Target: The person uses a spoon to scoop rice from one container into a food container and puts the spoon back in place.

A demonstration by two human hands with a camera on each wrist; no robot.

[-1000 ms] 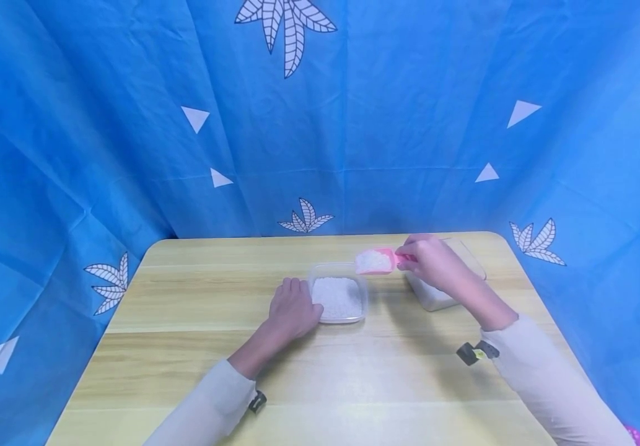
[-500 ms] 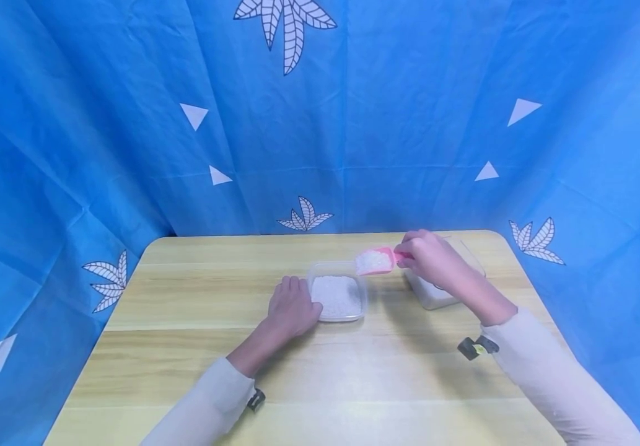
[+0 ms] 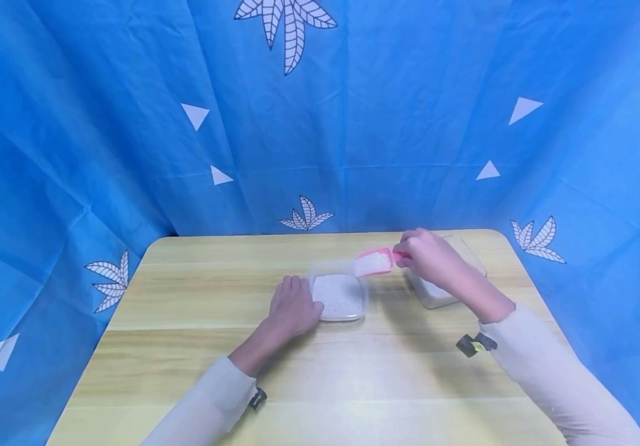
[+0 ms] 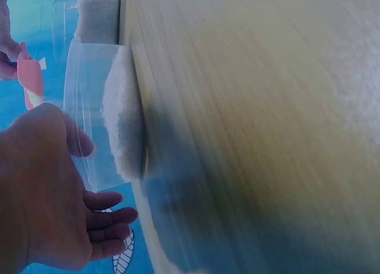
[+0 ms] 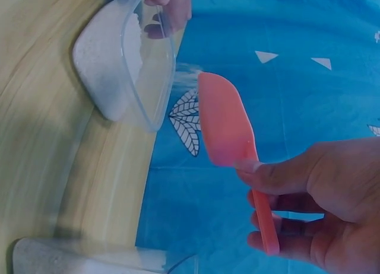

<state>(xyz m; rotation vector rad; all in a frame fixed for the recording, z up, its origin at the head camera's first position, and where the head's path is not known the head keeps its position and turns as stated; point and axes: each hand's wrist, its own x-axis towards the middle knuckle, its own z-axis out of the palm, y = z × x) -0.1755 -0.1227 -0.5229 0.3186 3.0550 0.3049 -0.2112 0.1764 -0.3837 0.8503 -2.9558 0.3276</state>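
We see the right hand (image 3: 430, 257) pinching the pink scoop (image 3: 374, 262) by its handle; since a second ago its heaped white grains have tipped lower toward the clear tub (image 3: 337, 296), over the tub's one-o'clock corner; the left hand (image 3: 293, 307), fingers relaxed, stays against the tub's nine-o'clock wall; the second tub (image 3: 437, 293) sits at three o'clock on the table (image 3: 197, 291).

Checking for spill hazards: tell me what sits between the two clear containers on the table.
In the head view, only bare table separates the left container from the right container; the pink scoop hangs above that gap.
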